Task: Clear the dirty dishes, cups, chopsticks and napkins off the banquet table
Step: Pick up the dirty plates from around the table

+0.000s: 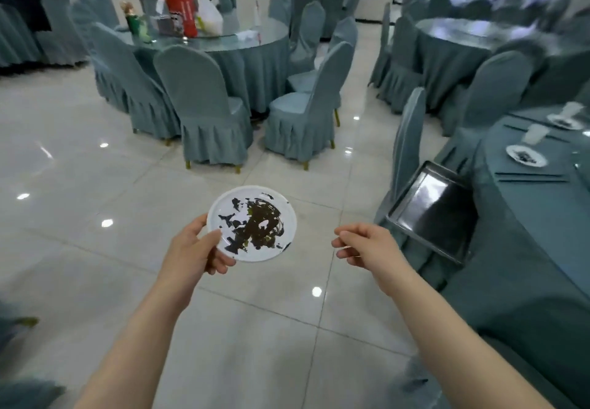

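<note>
A round white plate (252, 223), smeared with dark sauce, was held roughly level over the tiled floor, gripped at its left rim. On the table (526, 217) at right lay two more dirty plates (526, 155), two cups (536, 134) and dark chopsticks (530, 177).

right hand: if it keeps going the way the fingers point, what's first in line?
The right hand points left, toward the dirty plate in the left hand. Nothing shows in the gap between, so likely the plate's rim, though depth is unclear.

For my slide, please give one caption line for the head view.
Left hand holds a dirty plate over the floor; right hand holds nothing, beside a tray.
</note>
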`<move>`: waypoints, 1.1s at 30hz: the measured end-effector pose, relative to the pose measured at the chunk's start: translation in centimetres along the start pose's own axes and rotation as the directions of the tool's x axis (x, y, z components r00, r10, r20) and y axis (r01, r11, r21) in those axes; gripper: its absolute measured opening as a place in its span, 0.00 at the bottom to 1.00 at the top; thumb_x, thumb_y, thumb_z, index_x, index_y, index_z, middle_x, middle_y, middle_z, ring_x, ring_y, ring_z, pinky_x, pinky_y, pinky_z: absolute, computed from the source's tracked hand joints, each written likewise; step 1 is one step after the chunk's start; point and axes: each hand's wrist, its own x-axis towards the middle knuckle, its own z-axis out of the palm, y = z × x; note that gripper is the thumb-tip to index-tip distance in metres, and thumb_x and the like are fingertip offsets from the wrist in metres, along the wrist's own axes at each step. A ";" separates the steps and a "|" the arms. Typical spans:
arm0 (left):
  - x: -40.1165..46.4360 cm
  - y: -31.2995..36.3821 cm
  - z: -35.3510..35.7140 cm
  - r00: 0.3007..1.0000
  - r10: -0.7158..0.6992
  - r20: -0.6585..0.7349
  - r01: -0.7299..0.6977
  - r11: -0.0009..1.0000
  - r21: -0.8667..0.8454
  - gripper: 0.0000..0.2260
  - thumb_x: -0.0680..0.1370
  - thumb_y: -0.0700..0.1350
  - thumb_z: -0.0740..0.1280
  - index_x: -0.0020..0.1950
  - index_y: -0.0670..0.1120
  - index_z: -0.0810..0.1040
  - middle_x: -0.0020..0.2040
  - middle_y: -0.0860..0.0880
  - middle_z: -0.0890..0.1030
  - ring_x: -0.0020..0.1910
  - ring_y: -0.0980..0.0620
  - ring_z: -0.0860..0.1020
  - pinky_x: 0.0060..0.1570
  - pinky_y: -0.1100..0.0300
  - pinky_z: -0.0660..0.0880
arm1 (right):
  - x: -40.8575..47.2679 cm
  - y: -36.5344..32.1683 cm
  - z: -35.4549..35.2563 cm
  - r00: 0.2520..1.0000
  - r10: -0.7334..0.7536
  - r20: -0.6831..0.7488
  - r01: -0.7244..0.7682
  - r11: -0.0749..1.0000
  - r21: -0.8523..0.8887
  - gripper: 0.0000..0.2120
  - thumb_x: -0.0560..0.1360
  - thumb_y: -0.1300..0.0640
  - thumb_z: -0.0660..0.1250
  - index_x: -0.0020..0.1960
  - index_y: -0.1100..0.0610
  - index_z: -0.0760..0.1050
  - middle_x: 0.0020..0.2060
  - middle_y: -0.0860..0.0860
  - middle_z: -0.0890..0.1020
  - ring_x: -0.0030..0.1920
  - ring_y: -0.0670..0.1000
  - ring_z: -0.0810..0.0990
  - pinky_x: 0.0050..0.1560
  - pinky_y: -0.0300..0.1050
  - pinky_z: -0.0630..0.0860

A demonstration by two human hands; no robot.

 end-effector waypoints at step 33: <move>77.2 16.6 37.4 0.730 0.093 0.677 -0.130 0.991 0.004 0.16 0.79 0.42 0.60 0.60 0.60 0.77 0.33 0.41 0.82 0.26 0.50 0.77 0.25 0.61 0.72 | 62.5 -17.5 -15.5 0.826 0.141 -0.546 0.056 0.943 0.329 0.07 0.79 0.59 0.62 0.52 0.55 0.79 0.43 0.52 0.86 0.43 0.52 0.84 0.42 0.42 0.78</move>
